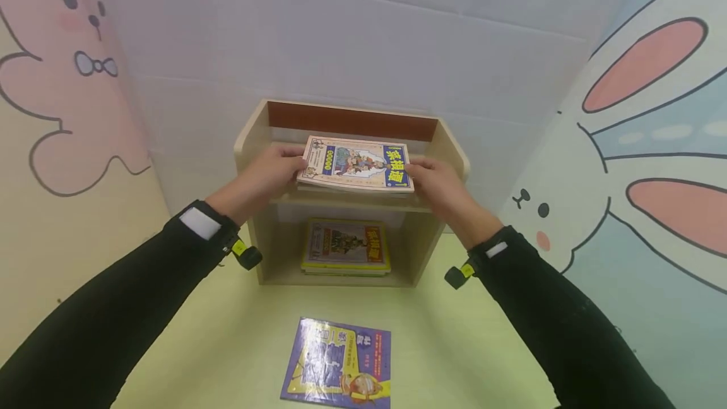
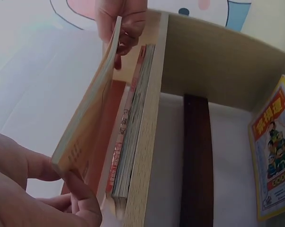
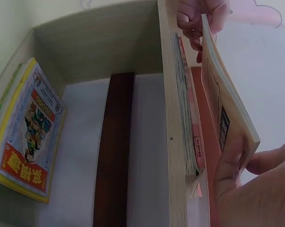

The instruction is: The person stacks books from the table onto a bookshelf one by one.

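Observation:
A thin book (image 1: 358, 166) with a pale orange cover and a cartoon picture is held level between both hands at the upper level of a small wooden bookshelf (image 1: 254, 137). My left hand (image 1: 271, 172) pinches its left edge, thumb on one face and fingers on the other. At the opposite edge, my right hand (image 1: 442, 189) grips it the same way. Directly below lie other books (image 2: 133, 127) on the upper board, with a gap between them and the held book in the wrist views. The head view shows the held book covering most of them.
Yellow-edged books (image 1: 346, 248) lie stacked in the lower compartment. A purple book (image 1: 335, 365) lies flat on the table (image 1: 216, 333) in front of the shelf. Behind is a white wall (image 1: 363, 36), with cartoon-printed panels (image 1: 653, 163) on both sides.

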{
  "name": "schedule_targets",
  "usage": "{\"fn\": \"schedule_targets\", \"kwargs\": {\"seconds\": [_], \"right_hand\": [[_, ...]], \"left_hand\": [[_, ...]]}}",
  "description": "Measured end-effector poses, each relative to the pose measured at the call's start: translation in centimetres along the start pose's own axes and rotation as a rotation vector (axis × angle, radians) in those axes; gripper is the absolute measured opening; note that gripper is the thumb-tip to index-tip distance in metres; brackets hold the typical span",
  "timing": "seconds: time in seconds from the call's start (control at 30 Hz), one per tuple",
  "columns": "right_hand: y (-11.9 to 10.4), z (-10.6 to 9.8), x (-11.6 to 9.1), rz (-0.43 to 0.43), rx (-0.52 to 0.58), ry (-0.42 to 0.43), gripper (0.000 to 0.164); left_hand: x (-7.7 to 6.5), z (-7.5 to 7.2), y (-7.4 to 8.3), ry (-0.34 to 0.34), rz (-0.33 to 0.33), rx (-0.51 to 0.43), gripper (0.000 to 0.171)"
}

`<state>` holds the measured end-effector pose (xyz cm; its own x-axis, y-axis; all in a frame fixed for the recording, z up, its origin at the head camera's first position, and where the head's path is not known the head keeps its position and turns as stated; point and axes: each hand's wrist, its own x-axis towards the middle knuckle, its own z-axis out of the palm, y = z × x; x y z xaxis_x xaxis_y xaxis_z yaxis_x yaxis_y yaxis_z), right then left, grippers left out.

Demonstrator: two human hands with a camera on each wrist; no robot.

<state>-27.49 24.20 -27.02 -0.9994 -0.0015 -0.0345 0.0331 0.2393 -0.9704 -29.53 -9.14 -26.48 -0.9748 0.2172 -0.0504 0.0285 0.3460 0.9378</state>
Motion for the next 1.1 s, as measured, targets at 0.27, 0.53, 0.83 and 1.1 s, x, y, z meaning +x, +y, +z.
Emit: {"fn": "schedule_targets", "kwargs": {"seconds": [0.27, 0.53, 0.83, 1.1], "right_hand": [[-0.8, 0.7, 2.7, -0.022, -0.121, 0.128, 0.046], [-0.4, 1.5, 3.8, -0.014, -0.246, 0.189, 0.039], [0.0, 2.0, 4.0, -0.032, -0.401, 0.177, 0.041], [0.4, 1.9, 3.9, -0.08, -0.496, 0.168, 0.042]], "left_hand": [[1.7, 0.5, 0.6, 0.087, 0.006, 0.03, 0.053], [2.9, 1.0, -0.1, 0.156, 0.014, 0.124, 0.05], [2.8, 1.5, -0.4, 0.182, 0.046, 0.244, 0.052], [2.6, 1.6, -0.4, 0.185, 0.043, 0.299, 0.053]]}}
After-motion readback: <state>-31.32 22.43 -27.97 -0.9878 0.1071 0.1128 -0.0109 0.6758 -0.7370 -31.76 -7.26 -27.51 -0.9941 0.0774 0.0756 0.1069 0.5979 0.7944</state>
